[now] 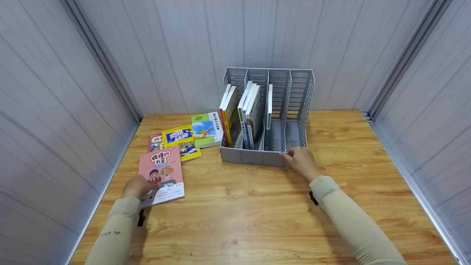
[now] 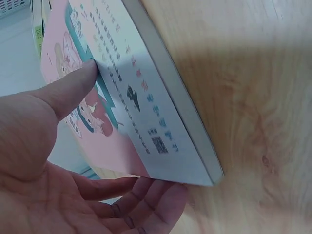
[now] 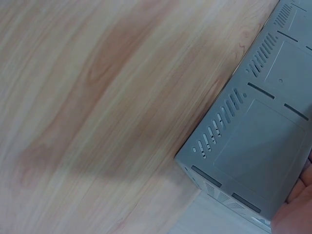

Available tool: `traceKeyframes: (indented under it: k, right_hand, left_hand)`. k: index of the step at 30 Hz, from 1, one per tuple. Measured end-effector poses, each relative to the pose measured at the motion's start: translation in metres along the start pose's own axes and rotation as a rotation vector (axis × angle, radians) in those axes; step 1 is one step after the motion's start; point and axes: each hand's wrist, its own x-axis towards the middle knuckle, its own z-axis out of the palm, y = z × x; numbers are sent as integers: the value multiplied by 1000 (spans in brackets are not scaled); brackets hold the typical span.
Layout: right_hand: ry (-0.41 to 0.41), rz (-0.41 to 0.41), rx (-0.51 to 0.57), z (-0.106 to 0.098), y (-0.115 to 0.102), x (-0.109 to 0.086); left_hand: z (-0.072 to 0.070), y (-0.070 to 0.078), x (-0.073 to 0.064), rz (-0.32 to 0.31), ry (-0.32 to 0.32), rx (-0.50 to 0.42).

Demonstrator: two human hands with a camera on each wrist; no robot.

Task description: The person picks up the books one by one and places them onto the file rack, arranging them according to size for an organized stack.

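Note:
A pink book (image 1: 162, 162) with two cartoon children on its cover lies at the left of the table. My left hand (image 1: 138, 187) holds it by its left edge, with the thumb (image 2: 78, 85) across the cover and the other fingers (image 2: 146, 200) at the side edge. At the back stands a grey four-slot file rack (image 1: 250, 156). My right hand (image 1: 304, 162) grips the front right corner of its low front wall; in the right wrist view only part of that hand shows, at the lower right.
Behind the pink book lie a yellow book (image 1: 187, 150), a partly covered red-pink book (image 1: 155, 140) and a green-and-white book (image 1: 204, 129) beside the rack. Several books (image 1: 250, 114) stand in the rack's three left slots. Panel walls (image 1: 176, 55) enclose the table (image 1: 235, 221).

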Motion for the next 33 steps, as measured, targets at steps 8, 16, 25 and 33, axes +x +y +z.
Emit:
traceKeyframes:
  k: [8,16,25,33]
  right_hand:
    - [0,-1,7,2,0,0]
    - [5,-6,-20,1,-1,0]
    - [19,-11,-12,1,-1,0]
    - [23,-19,-9,0,-1,1]
  left_hand:
    - [-3,-20,11,-58,-69,-215]
    - [-10,-16,4,2,-49,-297]
    - [-16,0,1,-9,-18,-511]
    - [-9,27,-3,198,98,-480]
